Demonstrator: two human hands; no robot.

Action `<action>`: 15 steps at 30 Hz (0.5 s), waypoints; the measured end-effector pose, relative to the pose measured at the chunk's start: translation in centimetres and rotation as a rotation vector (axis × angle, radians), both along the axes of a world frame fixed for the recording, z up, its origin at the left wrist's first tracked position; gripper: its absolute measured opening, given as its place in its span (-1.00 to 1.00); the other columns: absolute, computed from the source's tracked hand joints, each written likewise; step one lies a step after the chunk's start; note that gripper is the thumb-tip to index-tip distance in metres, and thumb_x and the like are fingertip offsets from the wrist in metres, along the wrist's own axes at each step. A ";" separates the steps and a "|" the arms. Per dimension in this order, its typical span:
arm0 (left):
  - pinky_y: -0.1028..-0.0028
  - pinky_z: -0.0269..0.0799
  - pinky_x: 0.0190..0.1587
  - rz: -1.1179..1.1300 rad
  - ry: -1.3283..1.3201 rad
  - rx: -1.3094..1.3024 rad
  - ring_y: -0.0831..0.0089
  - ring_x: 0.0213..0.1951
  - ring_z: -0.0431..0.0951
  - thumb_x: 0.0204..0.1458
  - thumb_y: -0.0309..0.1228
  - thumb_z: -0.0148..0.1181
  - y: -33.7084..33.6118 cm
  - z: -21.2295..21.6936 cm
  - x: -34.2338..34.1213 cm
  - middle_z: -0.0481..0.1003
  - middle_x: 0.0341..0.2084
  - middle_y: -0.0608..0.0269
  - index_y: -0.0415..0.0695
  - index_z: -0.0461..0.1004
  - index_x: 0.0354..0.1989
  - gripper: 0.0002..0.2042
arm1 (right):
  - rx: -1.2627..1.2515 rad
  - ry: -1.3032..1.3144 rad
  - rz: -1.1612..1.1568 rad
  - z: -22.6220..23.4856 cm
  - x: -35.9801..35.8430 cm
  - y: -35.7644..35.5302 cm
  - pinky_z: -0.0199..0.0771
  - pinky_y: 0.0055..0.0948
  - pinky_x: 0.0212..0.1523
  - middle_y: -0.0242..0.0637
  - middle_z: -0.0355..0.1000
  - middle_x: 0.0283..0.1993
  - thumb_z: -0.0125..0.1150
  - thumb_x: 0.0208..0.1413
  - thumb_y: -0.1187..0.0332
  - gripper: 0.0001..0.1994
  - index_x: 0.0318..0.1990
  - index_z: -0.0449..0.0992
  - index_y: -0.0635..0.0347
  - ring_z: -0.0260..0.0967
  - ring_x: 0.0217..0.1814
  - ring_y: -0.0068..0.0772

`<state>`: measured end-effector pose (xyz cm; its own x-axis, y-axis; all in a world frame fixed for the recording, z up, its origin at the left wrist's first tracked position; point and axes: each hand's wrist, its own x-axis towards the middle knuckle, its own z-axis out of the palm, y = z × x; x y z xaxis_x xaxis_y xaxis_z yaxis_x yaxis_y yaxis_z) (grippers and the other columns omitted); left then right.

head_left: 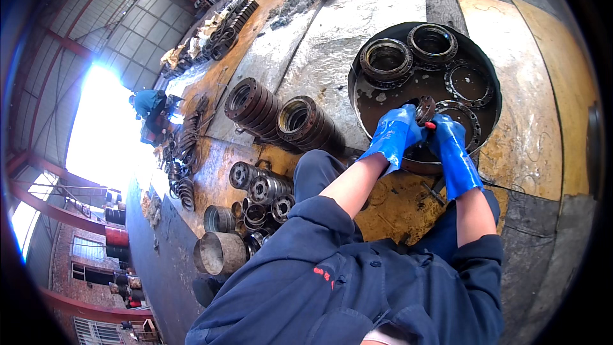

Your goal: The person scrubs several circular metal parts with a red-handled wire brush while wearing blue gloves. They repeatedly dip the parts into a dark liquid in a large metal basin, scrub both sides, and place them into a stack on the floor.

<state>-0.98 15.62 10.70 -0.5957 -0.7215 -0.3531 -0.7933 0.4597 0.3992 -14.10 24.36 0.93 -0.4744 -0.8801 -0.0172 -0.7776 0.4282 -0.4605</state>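
Observation:
Both hands wear long blue rubber gloves over a round dark tub (pixel 359 112) of murky liquid. My left hand (pixel 401 126) is closed around a small, dark, flanged metal ring (pixel 425 107), tilted above the liquid. My right hand (pixel 447 133) is closed beside it on a tool with a red handle (pixel 430 125); the tool's working end is hidden by the gloves and ring. Two thick flanged rings (pixel 368 69) stand at the tub's far side. Thinner rings (pixel 486 97) lie in the liquid by my right hand.
Left of the tub are two stacks of rusty flanged rings (pixel 268 112). Nearer my left leg lie metal hubs (pixel 242 176) and a wide cylinder (pixel 223 252). More rows of parts (pixel 233 29) line the far left floor, where another person (pixel 150 105) bends over. Sheets cover the floor.

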 end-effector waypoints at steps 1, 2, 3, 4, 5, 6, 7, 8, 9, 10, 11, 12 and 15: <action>0.10 0.60 0.16 -0.015 0.015 -0.002 -0.11 0.11 0.64 -0.09 -0.05 0.53 0.3 0.6 -0.9 0.64 0.04 -0.15 -0.13 0.57 0.16 -0.35 | -0.029 -0.085 -0.037 -0.5 -1.1 0.1 0.65 -0.31 -0.03 -0.21 0.68 -0.08 0.46 0.05 0.16 -0.71 -0.09 0.72 0.02 0.64 -0.07 -0.20; 0.10 0.60 0.16 -0.037 0.026 -0.012 -0.11 0.11 0.64 -0.09 -0.04 0.53 0.6 1.1 -1.6 0.64 0.04 -0.15 -0.13 0.57 0.17 -0.35 | -0.059 -0.172 -0.070 -1.9 -2.3 -0.1 0.62 -0.35 -0.07 -0.23 0.67 -0.10 0.34 0.16 0.27 -0.78 -0.08 0.70 0.08 0.60 -0.12 -0.32; 0.10 0.60 0.16 -0.041 0.030 -0.016 -0.11 0.11 0.63 -0.09 -0.04 0.53 0.6 1.3 -1.7 0.64 0.04 -0.15 -0.13 0.57 0.17 -0.34 | -0.058 -0.210 -0.078 -2.1 -2.6 -0.2 0.60 -0.38 -0.10 -0.23 0.66 -0.10 0.28 0.21 0.33 -0.80 -0.07 0.69 0.12 0.58 -0.15 -0.38; 0.10 0.59 0.16 -0.043 0.033 -0.018 -0.11 0.11 0.63 -0.09 -0.04 0.53 0.7 1.3 -1.7 0.64 0.05 -0.15 -0.13 0.57 0.17 -0.34 | -0.055 -0.250 -0.082 -2.4 -2.7 -0.3 0.58 -0.40 -0.13 -0.24 0.65 -0.11 0.23 0.27 0.38 -0.82 -0.07 0.68 0.16 0.57 -0.18 -0.44; 0.10 0.59 0.17 -0.035 0.030 -0.017 -0.11 0.12 0.63 -0.09 -0.03 0.53 0.6 1.1 -1.5 0.64 0.05 -0.15 -0.13 0.57 0.17 -0.34 | -0.026 -0.236 -0.073 -1.3 -2.2 -0.2 0.59 -0.39 -0.14 -0.23 0.65 -0.11 0.23 0.27 0.38 -0.83 -0.07 0.68 0.17 0.56 -0.18 -0.44; 0.10 0.59 0.17 -0.023 0.026 -0.014 -0.11 0.12 0.63 -0.09 -0.03 0.54 0.4 0.8 -1.2 0.63 0.05 -0.15 -0.13 0.57 0.18 -0.34 | -0.056 -0.249 -0.062 -2.1 -2.0 -0.5 0.59 -0.39 -0.17 -0.22 0.64 -0.12 0.23 0.27 0.39 -0.83 -0.08 0.68 0.19 0.56 -0.20 -0.43; 0.10 0.59 0.17 -0.009 0.020 -0.010 -0.11 0.12 0.63 -0.09 -0.03 0.54 0.3 0.5 -0.7 0.63 0.05 -0.15 -0.13 0.57 0.18 -0.33 | -0.085 -0.263 -0.048 -2.8 -1.7 -0.9 0.59 -0.38 -0.20 -0.22 0.64 -0.14 0.23 0.27 0.39 -0.84 -0.09 0.67 0.21 0.56 -0.21 -0.42; 0.10 0.59 0.17 -0.026 0.022 -0.019 -0.11 0.12 0.63 -0.09 -0.03 0.54 0.5 1.0 -1.2 0.63 0.06 -0.16 -0.13 0.57 0.18 -0.33 | -0.186 -0.289 -0.061 -5.8 -3.1 -1.3 0.58 -0.36 -0.24 -0.20 0.63 -0.16 0.23 0.28 0.40 -0.84 -0.11 0.67 0.23 0.56 -0.24 -0.41; 0.10 0.59 0.17 -0.034 0.019 -0.025 -0.11 0.13 0.63 -0.09 -0.03 0.54 0.6 1.2 -1.4 0.63 0.06 -0.16 -0.13 0.57 0.18 -0.33 | -0.264 -0.308 -0.061 -8.1 -3.9 -1.8 0.58 -0.35 -0.28 -0.19 0.62 -0.19 0.23 0.28 0.41 -0.85 -0.12 0.67 0.25 0.56 -0.26 -0.40; 0.10 0.59 0.17 -0.045 0.019 -0.033 -0.11 0.13 0.62 -0.09 -0.02 0.54 0.7 1.5 -1.7 0.63 0.06 -0.16 -0.13 0.57 0.18 -0.33 | -0.344 -0.322 -0.061 -10.2 -4.8 -2.1 0.57 -0.34 -0.32 -0.19 0.61 -0.21 0.23 0.28 0.41 -0.85 -0.13 0.66 0.27 0.56 -0.28 -0.39; 0.10 0.59 0.17 -0.053 0.024 -0.039 -0.11 0.13 0.62 -0.09 -0.02 0.54 0.8 1.7 -1.8 0.63 0.06 -0.17 -0.13 0.57 0.18 -0.33 | -0.403 -0.328 -0.052 -11.6 -5.4 -2.4 0.56 -0.33 -0.36 -0.18 0.60 -0.24 0.23 0.28 0.42 -0.85 -0.15 0.66 0.29 0.56 -0.31 -0.38; 0.10 0.59 0.17 -0.052 0.026 -0.040 -0.11 0.13 0.62 -0.09 -0.02 0.54 0.7 1.5 -1.6 0.63 0.06 -0.17 -0.13 0.57 0.18 -0.33 | -0.439 -0.368 -0.052 -12.2 -5.3 -2.6 0.56 -0.32 -0.38 -0.18 0.59 -0.26 0.23 0.28 0.42 -0.86 -0.16 0.65 0.30 0.56 -0.33 -0.37; 0.10 0.59 0.17 -0.051 0.030 -0.038 -0.11 0.13 0.63 -0.10 -0.02 0.54 0.7 1.4 -1.6 0.63 0.06 -0.17 -0.14 0.57 0.18 -0.33 | -0.485 -0.520 -0.098 -12.9 -5.3 -2.8 0.55 -0.30 -0.42 -0.17 0.57 -0.30 0.25 0.28 0.43 -0.87 -0.18 0.65 0.31 0.55 -0.37 -0.35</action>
<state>-2.62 16.31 12.11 -0.6421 -0.7020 -0.3079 -0.7563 0.5146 0.4040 -19.45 21.56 -11.98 -0.5887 -0.7995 0.1195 -0.3741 0.1384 -0.9170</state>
